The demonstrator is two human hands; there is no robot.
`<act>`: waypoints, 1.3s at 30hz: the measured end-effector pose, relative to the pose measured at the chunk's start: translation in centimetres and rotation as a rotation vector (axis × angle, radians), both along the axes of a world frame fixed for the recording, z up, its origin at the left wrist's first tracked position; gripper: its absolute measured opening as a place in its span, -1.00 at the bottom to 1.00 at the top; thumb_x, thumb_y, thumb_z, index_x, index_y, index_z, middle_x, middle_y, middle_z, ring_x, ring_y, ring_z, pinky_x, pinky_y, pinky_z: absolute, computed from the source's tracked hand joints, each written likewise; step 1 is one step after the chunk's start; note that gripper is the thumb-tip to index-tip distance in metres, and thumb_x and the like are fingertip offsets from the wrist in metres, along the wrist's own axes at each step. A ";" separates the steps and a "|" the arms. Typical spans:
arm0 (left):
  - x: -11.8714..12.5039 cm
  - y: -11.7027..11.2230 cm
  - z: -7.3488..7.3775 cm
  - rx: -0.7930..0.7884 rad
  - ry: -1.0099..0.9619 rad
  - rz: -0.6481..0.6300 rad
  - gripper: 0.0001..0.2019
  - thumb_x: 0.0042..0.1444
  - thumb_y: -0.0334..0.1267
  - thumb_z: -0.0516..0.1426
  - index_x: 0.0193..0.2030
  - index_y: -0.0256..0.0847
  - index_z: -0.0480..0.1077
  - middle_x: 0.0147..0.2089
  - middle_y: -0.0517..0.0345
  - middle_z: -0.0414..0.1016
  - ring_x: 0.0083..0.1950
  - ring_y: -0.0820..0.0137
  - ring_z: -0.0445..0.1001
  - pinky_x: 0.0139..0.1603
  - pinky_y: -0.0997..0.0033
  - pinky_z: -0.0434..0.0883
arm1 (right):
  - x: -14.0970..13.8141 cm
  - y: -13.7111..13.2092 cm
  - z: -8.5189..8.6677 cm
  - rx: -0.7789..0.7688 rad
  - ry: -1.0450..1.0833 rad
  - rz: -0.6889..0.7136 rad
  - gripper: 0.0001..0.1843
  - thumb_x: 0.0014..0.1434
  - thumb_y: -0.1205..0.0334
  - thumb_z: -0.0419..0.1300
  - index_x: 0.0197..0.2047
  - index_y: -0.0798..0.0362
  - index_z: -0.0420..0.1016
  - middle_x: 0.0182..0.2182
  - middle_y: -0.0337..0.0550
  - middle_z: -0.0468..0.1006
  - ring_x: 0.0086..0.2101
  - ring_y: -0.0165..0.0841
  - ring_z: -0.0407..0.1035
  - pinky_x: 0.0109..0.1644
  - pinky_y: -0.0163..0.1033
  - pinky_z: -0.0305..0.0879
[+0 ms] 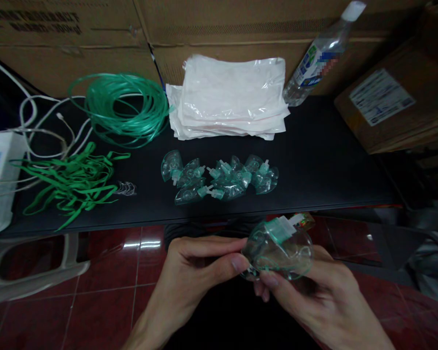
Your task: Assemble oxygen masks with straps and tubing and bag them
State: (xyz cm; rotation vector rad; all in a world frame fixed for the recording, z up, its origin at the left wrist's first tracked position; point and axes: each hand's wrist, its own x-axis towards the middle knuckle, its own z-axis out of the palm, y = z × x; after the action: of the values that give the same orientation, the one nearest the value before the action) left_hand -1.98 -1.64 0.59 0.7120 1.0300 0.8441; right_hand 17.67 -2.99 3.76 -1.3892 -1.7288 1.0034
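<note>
A clear green-tinted oxygen mask [286, 255] is held between my hands, just in front of the table edge, its pale connector pointing up and to the right. My left hand [200, 270] pinches the mask's left rim between thumb and fingers. My right hand [317, 291] grips the lower right side, thumb at the rim and fingers partly hidden behind the clear plastic. Beyond them, several more oxygen masks [229, 187] lie grouped on the black table. To the left sit a tangle of green elastic straps [76, 182] and a small bunch of metal nose clips [126, 188].
A coil of green tubing [127, 114] lies at the back left, near white cables and a white power strip [0, 180]. Stacked white plastic packets [233, 92] lean by a clear bottle [321, 56]. Cardboard boxes [397, 97] stand behind and right. A grey plastic stool [40, 272] is lower left.
</note>
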 end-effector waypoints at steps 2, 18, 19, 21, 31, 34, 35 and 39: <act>0.0 0.0 0.0 0.029 0.006 0.008 -0.88 0.10 -0.23 0.42 -0.20 0.07 0.72 -0.13 0.10 0.77 -0.12 0.29 0.72 -0.09 0.46 0.58 | -0.3 -0.1 0.0 0.013 0.020 -0.013 -0.84 0.25 0.28 0.38 -0.37 -0.15 0.69 -0.53 -0.40 0.69 -0.51 -0.43 0.58 -0.37 -0.46 0.58; 0.0 -0.7 0.5 0.036 -0.058 -0.033 -0.87 0.16 -0.21 0.40 -0.16 0.14 0.70 -0.18 0.17 0.77 -0.20 0.34 0.73 -0.17 0.52 0.60 | -0.8 -0.6 0.0 -0.078 0.045 0.006 -0.70 0.29 0.27 0.32 -0.50 -0.07 0.58 -0.59 -0.38 0.61 -0.58 -0.45 0.50 -0.38 -0.46 0.58; -0.1 -0.6 0.5 0.021 -0.066 -0.045 -0.87 0.15 -0.20 0.40 -0.16 0.14 0.70 -0.19 0.18 0.77 -0.20 0.36 0.73 -0.16 0.54 0.59 | -0.9 -0.7 -0.1 -0.077 0.039 -0.001 -0.69 0.29 0.27 0.32 -0.52 -0.06 0.55 -0.60 -0.37 0.60 -0.60 -0.45 0.48 -0.38 -0.44 0.58; -0.1 -0.5 0.3 -0.002 -0.060 -0.034 -0.85 0.13 -0.23 0.41 -0.16 0.13 0.71 -0.16 0.19 0.77 -0.15 0.38 0.73 -0.13 0.60 0.58 | -1.0 -0.7 -0.2 -0.072 0.010 -0.021 -0.67 0.28 0.25 0.32 -0.53 -0.06 0.50 -0.63 -0.38 0.56 -0.63 -0.44 0.45 -0.33 -0.39 0.61; 1.1 0.3 -1.0 -0.010 -0.080 0.143 -0.86 0.08 -0.26 0.44 -0.21 0.06 0.73 -0.24 0.27 0.75 -0.32 0.53 0.67 -0.23 0.68 0.56 | -2.8 -1.1 -1.9 -0.144 0.158 -0.148 -0.80 0.25 0.32 0.35 -0.11 -0.18 0.66 -0.26 -0.35 0.76 -0.33 -0.40 0.65 -0.13 -0.40 0.61; 1.6 0.1 -1.6 -0.064 -0.051 0.181 -0.85 0.08 -0.24 0.45 -0.19 0.06 0.72 -0.20 0.28 0.76 -0.18 0.51 0.68 -0.11 0.71 0.55 | -3.5 -1.3 -3.3 -0.018 0.136 -0.253 -0.67 0.18 0.38 0.40 -0.05 -0.21 0.61 -0.24 -0.39 0.73 -0.31 -0.41 0.62 -0.16 -0.40 0.58; 1.8 0.0 -1.7 -0.075 -0.059 0.187 -0.85 0.08 -0.24 0.45 -0.19 0.06 0.72 -0.21 0.28 0.76 -0.19 0.51 0.68 -0.11 0.70 0.54 | -3.7 -1.4 -3.6 0.031 0.097 -0.281 -0.70 0.18 0.39 0.41 -0.08 -0.19 0.61 -0.28 -0.40 0.70 -0.33 -0.42 0.60 -0.20 -0.40 0.56; 2.1 -0.3 -2.0 -0.070 -0.089 0.194 -0.85 0.08 -0.22 0.45 -0.17 0.03 0.72 -0.22 0.27 0.75 -0.21 0.52 0.67 -0.11 0.70 0.54 | -3.7 -1.3 -4.2 0.193 -0.016 -0.285 -0.76 0.22 0.44 0.37 -0.13 -0.10 0.59 -0.37 -0.36 0.56 -0.40 -0.44 0.47 -0.30 -0.38 0.49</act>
State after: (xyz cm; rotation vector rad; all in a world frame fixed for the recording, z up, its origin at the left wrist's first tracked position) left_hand 0.15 -1.94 -1.40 0.5159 1.0547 0.9933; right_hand 13.98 -4.28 -0.44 -1.4681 -1.5391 0.6548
